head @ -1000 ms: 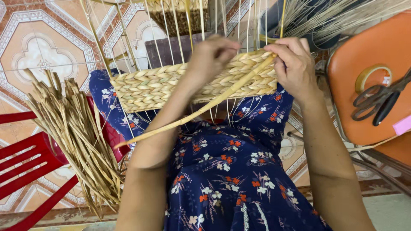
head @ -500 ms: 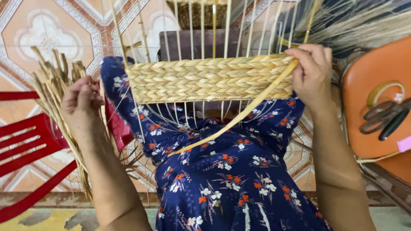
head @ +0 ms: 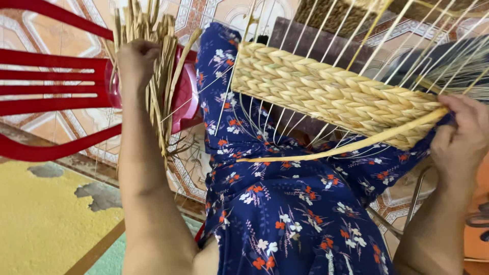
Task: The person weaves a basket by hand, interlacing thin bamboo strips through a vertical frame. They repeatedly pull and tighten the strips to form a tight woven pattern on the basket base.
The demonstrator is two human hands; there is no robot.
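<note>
A person sits weaving, seen from above. The left hand (head: 133, 57) is closed around a bundle of dried straw strands (head: 153, 76) that rests against a red plastic chair (head: 56, 76) on the left. The right hand (head: 461, 135) pinches one long flat strand (head: 351, 145) against the right end of a half-woven basket band (head: 331, 94), which lies across the lap over a blue floral dress (head: 285, 214), thin upright ribs (head: 326, 25) rising from it to the far side.

Drawing a single strand cleanly from the bundle probably works best with a light, sliding grip, while the right hand keeps the working strand taut so the weave stays tight.

Below is a patterned tile floor (head: 204, 168), with a yellow and green mat (head: 46, 224) at the near left. An orange seat edge shows at the far right.
</note>
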